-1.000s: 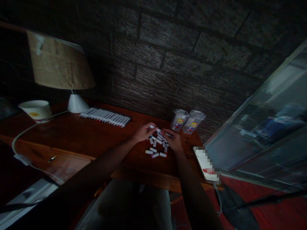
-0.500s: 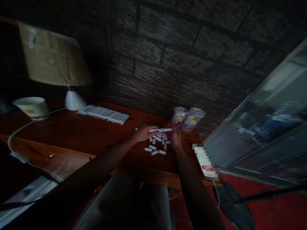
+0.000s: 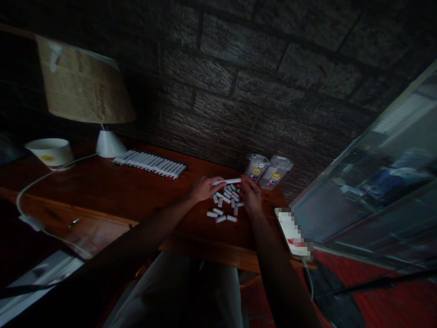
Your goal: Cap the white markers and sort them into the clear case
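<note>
A white marker pen (image 3: pixel 227 181) is held level between my two hands, above the table. My left hand (image 3: pixel 205 188) closes on its left end, and my right hand (image 3: pixel 251 193) pinches its right end, where a bit of red shows. Below them lies a loose scatter of white marker caps (image 3: pixel 221 218) with coloured ends, several of them partly hidden by my hands. To the left, a row of white markers (image 3: pixel 150 164) lies side by side on the wooden table (image 3: pixel 153 196).
Two clear plastic cases (image 3: pixel 276 172) with labels stand at the back right by the brick wall. A phone (image 3: pixel 292 234) with a cable lies at the right edge. A lamp (image 3: pixel 109 145) and a paper cup (image 3: pixel 51 153) stand at the left, a white cord running past them.
The marker has turned in my fingers, and the dark print on its barrel no longer shows. Both hands stay on it. The whole view has shifted slightly.
</note>
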Motion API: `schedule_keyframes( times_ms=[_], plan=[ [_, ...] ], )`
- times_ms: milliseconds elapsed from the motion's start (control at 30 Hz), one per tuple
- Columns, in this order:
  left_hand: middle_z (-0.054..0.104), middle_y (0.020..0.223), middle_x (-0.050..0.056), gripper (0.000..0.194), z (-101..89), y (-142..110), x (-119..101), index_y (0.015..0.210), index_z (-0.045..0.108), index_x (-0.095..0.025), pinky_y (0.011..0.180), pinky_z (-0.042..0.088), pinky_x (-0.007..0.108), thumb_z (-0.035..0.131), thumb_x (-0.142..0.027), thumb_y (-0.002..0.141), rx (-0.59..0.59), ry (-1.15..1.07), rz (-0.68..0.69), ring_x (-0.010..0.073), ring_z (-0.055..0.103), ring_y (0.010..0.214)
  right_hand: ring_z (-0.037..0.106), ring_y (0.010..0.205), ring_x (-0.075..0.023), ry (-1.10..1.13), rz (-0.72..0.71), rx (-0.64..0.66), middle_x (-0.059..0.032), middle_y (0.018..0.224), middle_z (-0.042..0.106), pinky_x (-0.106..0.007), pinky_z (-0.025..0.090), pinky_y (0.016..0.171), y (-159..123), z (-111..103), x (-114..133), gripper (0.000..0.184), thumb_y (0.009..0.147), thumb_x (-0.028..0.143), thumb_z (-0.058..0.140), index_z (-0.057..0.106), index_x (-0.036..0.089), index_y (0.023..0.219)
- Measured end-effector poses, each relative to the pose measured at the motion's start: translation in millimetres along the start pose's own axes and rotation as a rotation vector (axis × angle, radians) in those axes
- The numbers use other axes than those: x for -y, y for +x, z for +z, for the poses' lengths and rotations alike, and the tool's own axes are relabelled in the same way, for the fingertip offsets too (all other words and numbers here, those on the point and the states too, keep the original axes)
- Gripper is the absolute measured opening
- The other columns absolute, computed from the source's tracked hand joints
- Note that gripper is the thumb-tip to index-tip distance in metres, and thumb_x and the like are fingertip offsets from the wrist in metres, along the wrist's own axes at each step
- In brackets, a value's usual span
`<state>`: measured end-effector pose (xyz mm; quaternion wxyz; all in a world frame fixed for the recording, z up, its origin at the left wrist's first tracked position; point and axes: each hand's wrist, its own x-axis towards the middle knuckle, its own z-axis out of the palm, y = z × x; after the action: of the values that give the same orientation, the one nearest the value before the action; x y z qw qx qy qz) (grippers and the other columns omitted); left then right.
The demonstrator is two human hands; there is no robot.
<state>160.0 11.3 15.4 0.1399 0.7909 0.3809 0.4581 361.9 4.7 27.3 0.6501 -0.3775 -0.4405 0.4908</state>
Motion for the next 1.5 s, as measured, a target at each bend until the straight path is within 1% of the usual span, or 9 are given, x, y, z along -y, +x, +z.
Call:
schedule_keyframes(
  times_ms=[167, 400, 533, 767, 967, 1100, 1267, 1367, 1500],
  plan=[
    [0.075, 0.104, 0.002, 0.030, 1.9, 0, 4, 0.111, 0.069, -0.022, 0.083, 0.050, 0.024, 0.055, -0.043, 0.093, -0.008, -0.022, 0.017, 0.0177, 0.070, 0.093, 0.060, 0.068, -0.0099, -0.032, -0.012, 0.044, 0.0010, 0.112, 0.073, -0.018, 0.038, 0.046, 0, -1, -2, 0.035, 0.070, 0.041, 0.079, 0.074, 0.028, 0.102],
    [0.075, 0.092, 0.002, 0.026, 0.5, 0, 3, 0.099, 0.071, -0.020, 0.079, 0.049, 0.024, 0.056, -0.041, 0.094, 0.004, -0.029, 0.033, 0.0164, 0.069, 0.086, 0.057, 0.059, -0.0082, -0.005, 0.010, 0.013, 0.0015, 0.093, 0.075, -0.018, 0.035, 0.042, 1, -1, -1, 0.029, 0.068, 0.043, 0.081, 0.074, 0.024, 0.089],
    [0.073, 0.091, 0.002, 0.023, 3.1, 0, 0, 0.097, 0.070, -0.020, 0.081, 0.049, 0.024, 0.057, -0.039, 0.093, -0.023, -0.046, 0.075, 0.0160, 0.068, 0.087, 0.061, 0.061, -0.0088, 0.043, -0.029, 0.009, 0.0031, 0.086, 0.073, -0.018, 0.040, 0.045, 1, 1, -3, 0.035, 0.068, 0.041, 0.081, 0.069, 0.025, 0.097],
    [0.070, 0.114, 0.007, 0.030, 16.1, -1, -10, 0.121, 0.063, -0.020, 0.096, 0.049, 0.032, 0.051, -0.032, 0.096, -0.004, -0.032, 0.184, 0.0194, 0.065, 0.107, 0.071, 0.082, -0.0153, 0.057, -0.161, 0.022, 0.0029, 0.087, 0.074, -0.028, 0.057, 0.071, 0, 13, -14, 0.051, 0.073, 0.038, 0.078, 0.050, 0.029, 0.114],
    [0.066, 0.129, 0.008, 0.042, 15.0, -3, -17, 0.137, 0.055, -0.025, 0.100, 0.049, 0.034, 0.046, -0.033, 0.097, 0.098, -0.022, 0.176, 0.0215, 0.063, 0.116, 0.071, 0.082, -0.0134, 0.169, -0.167, -0.147, 0.0046, 0.084, 0.071, -0.027, 0.057, 0.075, 4, 11, -13, 0.044, 0.069, 0.041, 0.080, 0.050, 0.027, 0.099],
    [0.070, 0.123, 0.005, 0.042, 14.3, -4, -19, 0.139, 0.052, -0.028, 0.091, 0.052, 0.031, 0.045, -0.035, 0.098, 0.123, 0.040, 0.110, 0.0207, 0.067, 0.108, 0.070, 0.077, -0.0145, 0.151, -0.103, -0.072, 0.0063, 0.083, 0.070, -0.029, 0.058, 0.071, -1, 14, -11, 0.057, 0.064, 0.036, 0.083, 0.049, 0.030, 0.109],
    [0.072, 0.116, 0.006, 0.053, 12.5, -5, -18, 0.142, 0.048, -0.027, 0.084, 0.052, 0.029, 0.057, -0.044, 0.092, 0.144, 0.075, 0.115, 0.0217, 0.069, 0.100, 0.068, 0.069, -0.0135, 0.159, 0.005, 0.070, 0.0092, 0.079, 0.069, -0.027, 0.055, 0.064, -7, 19, -5, 0.080, 0.065, 0.024, 0.081, 0.038, 0.039, 0.130],
    [0.073, 0.096, 0.003, 0.063, 10.8, -5, -16, 0.146, 0.041, -0.025, 0.077, 0.051, 0.026, 0.057, -0.050, 0.090, 0.160, 0.063, 0.098, 0.0180, 0.069, 0.085, 0.067, 0.075, -0.0133, 0.293, -0.018, 0.044, 0.0088, 0.085, 0.070, -0.030, 0.054, 0.071, -3, 13, 8, 0.068, 0.065, 0.019, 0.077, 0.044, 0.040, 0.121],
    [0.068, 0.083, 0.000, 0.055, 8.4, -4, -9, 0.144, 0.042, -0.020, 0.074, 0.049, 0.025, 0.045, -0.048, 0.097, 0.079, 0.058, 0.036, 0.0147, 0.065, 0.076, 0.058, 0.063, -0.0117, 0.381, -0.052, 0.005, 0.0082, 0.068, 0.060, -0.028, 0.050, 0.066, 2, -4, 28, 0.024, 0.072, 0.028, 0.069, 0.057, 0.030, 0.093]
  ],
)
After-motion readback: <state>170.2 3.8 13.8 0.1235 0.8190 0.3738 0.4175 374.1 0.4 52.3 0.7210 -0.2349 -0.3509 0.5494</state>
